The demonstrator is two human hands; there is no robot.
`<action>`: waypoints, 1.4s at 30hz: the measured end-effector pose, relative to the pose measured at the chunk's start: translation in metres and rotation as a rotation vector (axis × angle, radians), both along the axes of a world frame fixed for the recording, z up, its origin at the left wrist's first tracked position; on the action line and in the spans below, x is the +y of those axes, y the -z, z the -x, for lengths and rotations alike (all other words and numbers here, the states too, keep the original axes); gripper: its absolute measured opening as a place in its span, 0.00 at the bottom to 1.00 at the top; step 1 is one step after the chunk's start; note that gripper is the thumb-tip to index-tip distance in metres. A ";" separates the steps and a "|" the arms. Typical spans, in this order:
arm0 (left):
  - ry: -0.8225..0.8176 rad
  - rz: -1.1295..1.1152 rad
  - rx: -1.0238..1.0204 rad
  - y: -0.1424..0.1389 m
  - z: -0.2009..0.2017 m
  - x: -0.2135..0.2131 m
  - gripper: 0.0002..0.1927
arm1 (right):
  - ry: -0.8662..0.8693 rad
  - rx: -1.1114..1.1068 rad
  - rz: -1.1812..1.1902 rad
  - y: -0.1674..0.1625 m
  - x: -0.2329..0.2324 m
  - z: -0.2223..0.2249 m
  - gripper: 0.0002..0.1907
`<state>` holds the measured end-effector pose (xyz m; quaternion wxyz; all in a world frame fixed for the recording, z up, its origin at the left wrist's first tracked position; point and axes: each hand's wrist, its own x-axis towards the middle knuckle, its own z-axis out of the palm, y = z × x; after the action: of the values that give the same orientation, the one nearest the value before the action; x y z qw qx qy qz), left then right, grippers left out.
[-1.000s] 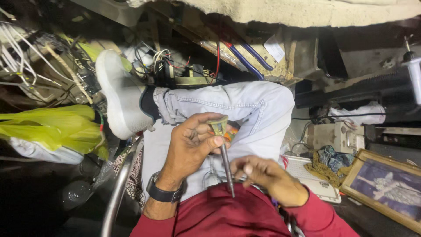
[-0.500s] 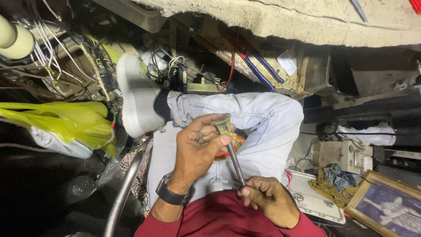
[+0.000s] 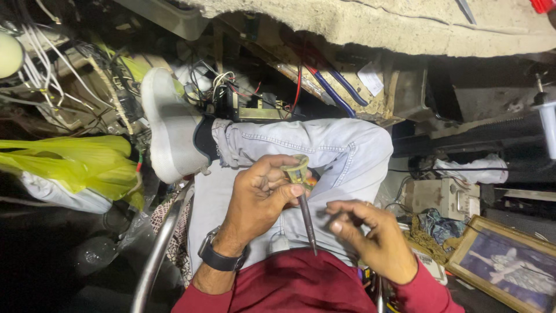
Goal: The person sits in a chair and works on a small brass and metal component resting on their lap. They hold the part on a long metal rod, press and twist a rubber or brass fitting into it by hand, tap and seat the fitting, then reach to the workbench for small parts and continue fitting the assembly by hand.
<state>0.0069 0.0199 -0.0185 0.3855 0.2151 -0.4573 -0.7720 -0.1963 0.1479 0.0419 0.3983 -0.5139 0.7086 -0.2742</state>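
A small greenish-yellow component (image 3: pixel 296 169) with an orange underside is sitting pinched between the thumb and fingertips of the left hand (image 3: pixel 258 197), just above the lap. From under the thumb a thin dark metal rod (image 3: pixel 307 223) is slanting down toward the red shirt (image 3: pixel 289 287) — the fingers are clamped together on both. The right hand (image 3: pixel 370 237) is hovering just beside the rod's lower end, its fingers curled loosely and apart; whether anything small is lying between them cannot be told. A black wristwatch (image 3: pixel 219 258) is wrapping the left wrist. Behind the fingers, the bent leg in pale, creased denim jeans (image 3: pixel 324 145) is crossing the view, ending in a smooth white sneaker (image 3: pixel 168 130) to the left. Beyond that, tangled wires (image 3: pixel 231 87) are crowding under a rough concrete slab (image 3: pixel 376 26). A crinkled yellow plastic bag (image 3: pixel 75 162) is lying far left — a framed picture (image 3: pixel 504 269) is resting far right of the right hand.
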 end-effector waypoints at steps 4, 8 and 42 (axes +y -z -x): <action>0.044 -0.022 0.024 0.000 0.000 0.001 0.21 | 0.073 0.127 0.213 -0.024 -0.024 -0.005 0.11; 0.086 0.044 0.013 0.002 -0.002 0.001 0.20 | -0.034 0.222 0.422 -0.040 -0.048 -0.014 0.09; 0.038 -0.085 0.483 0.020 -0.004 -0.003 0.22 | 0.049 -0.470 -0.355 0.054 0.042 -0.025 0.12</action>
<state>0.0109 0.0165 -0.0386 0.4597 0.0316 -0.3229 -0.8267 -0.1717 0.1896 -0.0120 0.6285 -0.3414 0.6459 -0.2668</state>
